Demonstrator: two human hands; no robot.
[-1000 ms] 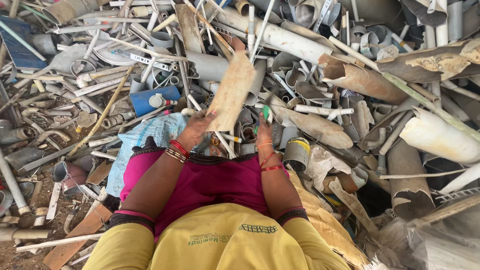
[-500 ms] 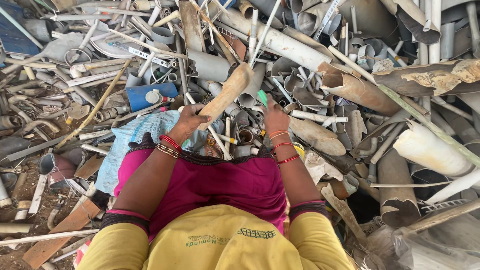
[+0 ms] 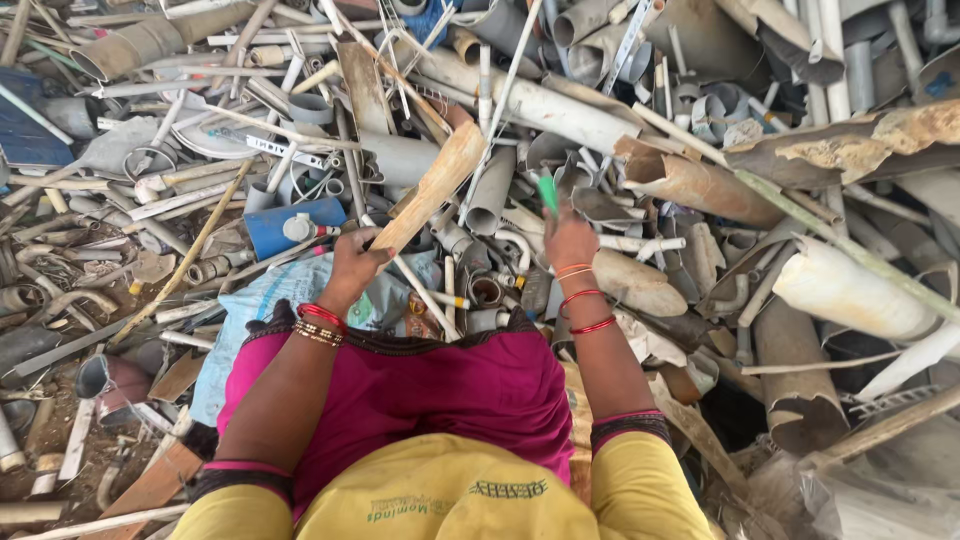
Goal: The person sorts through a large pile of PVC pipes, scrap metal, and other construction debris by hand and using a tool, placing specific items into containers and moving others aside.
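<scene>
My left hand [image 3: 355,265] grips the near end of a long tan broken pipe piece [image 3: 435,185], which slants up and to the right over the scrap heap. My right hand [image 3: 568,238] is closed on a small green piece [image 3: 547,192] that sticks up above the fingers. Both wrists wear red and gold bangles. Below the hands lie my magenta cloth [image 3: 440,395] and yellow sleeves.
A dense heap of grey, white and tan plastic pipes [image 3: 560,110] and offcuts fills the view ahead. A blue container [image 3: 290,225] lies left of my left hand. A woven sack [image 3: 270,300] lies under my left forearm. Large broken pipes [image 3: 850,290] lie right.
The tan pipe piece has tilted from nearly upright to slanting right, with my left hand lower on it. My right hand has risen with the green piece.
</scene>
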